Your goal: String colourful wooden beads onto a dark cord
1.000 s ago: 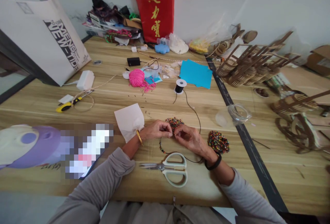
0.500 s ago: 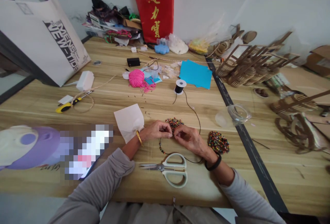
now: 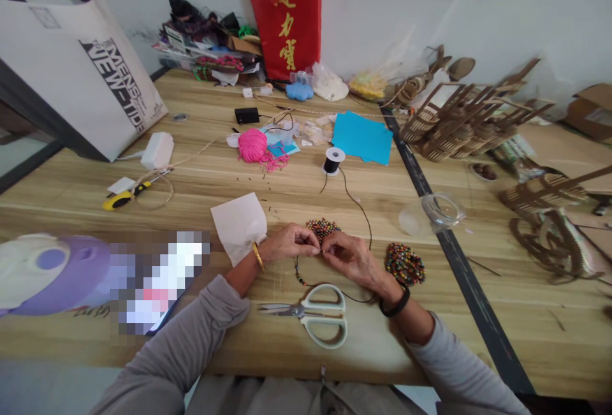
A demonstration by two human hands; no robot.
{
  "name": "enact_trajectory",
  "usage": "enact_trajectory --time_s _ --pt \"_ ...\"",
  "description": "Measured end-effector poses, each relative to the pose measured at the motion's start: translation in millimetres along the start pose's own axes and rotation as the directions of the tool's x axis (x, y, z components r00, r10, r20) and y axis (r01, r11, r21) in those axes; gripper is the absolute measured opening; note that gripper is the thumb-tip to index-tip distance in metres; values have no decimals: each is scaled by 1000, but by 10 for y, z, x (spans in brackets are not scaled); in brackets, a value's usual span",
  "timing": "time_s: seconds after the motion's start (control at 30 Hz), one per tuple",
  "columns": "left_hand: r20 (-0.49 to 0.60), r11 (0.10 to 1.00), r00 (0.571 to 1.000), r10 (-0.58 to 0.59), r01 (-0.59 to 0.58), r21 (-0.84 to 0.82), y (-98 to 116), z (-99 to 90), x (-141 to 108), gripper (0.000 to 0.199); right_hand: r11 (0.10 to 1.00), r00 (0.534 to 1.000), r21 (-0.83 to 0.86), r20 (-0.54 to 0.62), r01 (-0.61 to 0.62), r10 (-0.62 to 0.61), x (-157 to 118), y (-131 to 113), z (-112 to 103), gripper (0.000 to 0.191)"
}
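My left hand [image 3: 295, 241] and my right hand [image 3: 351, 257] meet fingertip to fingertip, each in a pinch. Between them is the black cord [image 3: 370, 227], which carries a few small beads [image 3: 299, 275] hanging below my left hand. A bead may be at my right fingertips, too small to make out. Just behind the hands lies a pile of multicoloured beads [image 3: 324, 227]. A coiled bead string [image 3: 405, 264] rests right of my right wrist. The cord runs from a black spool [image 3: 333, 160]. White-handled scissors [image 3: 310, 314] lie in front of the hands.
White paper [image 3: 240, 224] lies by my left wrist, a phone [image 3: 165, 281] further left. Behind are pink yarn [image 3: 252, 145], blue sheets [image 3: 362, 138] and a yellow-handled tool [image 3: 118, 199]. To the right are a clear coil [image 3: 444, 211] and small woven baskets [image 3: 459, 122].
The fingertips of both hands have drawn slightly closer together. Otherwise the objects lie where they were.
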State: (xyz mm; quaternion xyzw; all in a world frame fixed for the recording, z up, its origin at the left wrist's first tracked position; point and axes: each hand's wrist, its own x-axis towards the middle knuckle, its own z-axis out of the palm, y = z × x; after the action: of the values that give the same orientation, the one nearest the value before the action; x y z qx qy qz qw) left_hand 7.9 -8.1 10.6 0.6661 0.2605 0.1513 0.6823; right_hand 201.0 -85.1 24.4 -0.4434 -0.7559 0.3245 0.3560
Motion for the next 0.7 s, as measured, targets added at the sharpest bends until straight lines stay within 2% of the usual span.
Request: enact_trajectory --time_s 0.7 --pt "21 999 1000 1 -2 39 11 -6 -7 24 1000 1000 30 -1 -5 5 -1 4 24 9"
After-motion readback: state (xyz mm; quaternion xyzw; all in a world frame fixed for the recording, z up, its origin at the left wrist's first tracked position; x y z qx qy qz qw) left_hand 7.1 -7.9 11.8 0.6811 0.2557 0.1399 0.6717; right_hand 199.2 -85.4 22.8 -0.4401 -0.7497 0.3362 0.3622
